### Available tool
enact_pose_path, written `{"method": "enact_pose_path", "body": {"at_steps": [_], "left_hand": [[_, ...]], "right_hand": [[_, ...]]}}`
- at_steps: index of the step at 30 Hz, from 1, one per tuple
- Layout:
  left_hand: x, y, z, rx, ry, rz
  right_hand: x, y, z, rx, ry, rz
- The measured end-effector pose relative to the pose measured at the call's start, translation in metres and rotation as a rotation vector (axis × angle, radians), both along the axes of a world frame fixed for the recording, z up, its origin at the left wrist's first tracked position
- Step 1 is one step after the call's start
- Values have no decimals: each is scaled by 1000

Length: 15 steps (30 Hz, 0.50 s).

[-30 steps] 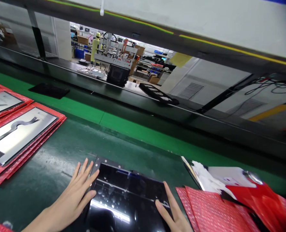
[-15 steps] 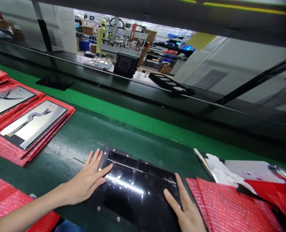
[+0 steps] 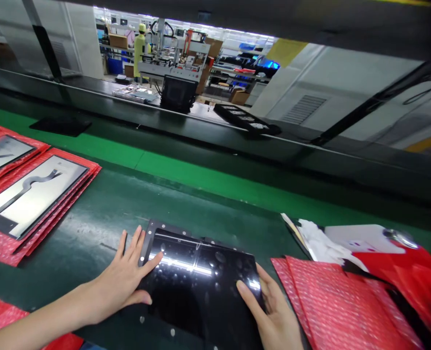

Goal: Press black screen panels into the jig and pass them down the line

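Observation:
A glossy black display panel (image 3: 208,291) lies on a dark flat plate (image 3: 148,243) dotted with round silver spots, low in the middle of the view. My left hand (image 3: 122,277) rests at the plate's left edge with its fingers spread, one finger reaching over the panel's corner. At the panel's right edge, my right hand (image 3: 269,306) has its thumb on the glossy face and its other fingers curled round the side. Bright lamp reflections and smudge-like spots show on the panel. The near part of the plate is cut off by the frame.
Stacked red bubble-wrap sleeves with a silver-backed screen (image 3: 40,189) lie at left. More red bubble-wrap sleeves (image 3: 346,301) lie at right, beside white crumpled material (image 3: 319,243). A thin black panel (image 3: 60,126) rests on the green strip beyond. A person (image 3: 139,51) stands far off.
My right hand's fingers have curled further round the panel's edge. My left fingers have spread wider. The whole view has shifted, so most things appear farther left.

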<state>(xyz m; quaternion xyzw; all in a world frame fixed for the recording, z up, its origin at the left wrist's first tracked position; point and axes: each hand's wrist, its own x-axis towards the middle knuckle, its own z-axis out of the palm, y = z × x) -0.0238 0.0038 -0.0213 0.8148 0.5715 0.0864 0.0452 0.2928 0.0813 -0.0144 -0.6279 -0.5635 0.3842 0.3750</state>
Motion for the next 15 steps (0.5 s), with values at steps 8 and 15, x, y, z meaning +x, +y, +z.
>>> {"method": "enact_pose_path", "body": {"at_steps": [8, 15], "left_hand": [[-11, -1, -34, 217, 106, -34], [-4, 6, -50, 294, 2, 83]], "right_hand": [[34, 14, -9, 369, -478, 232], [42, 40, 4, 454, -778, 443]]}}
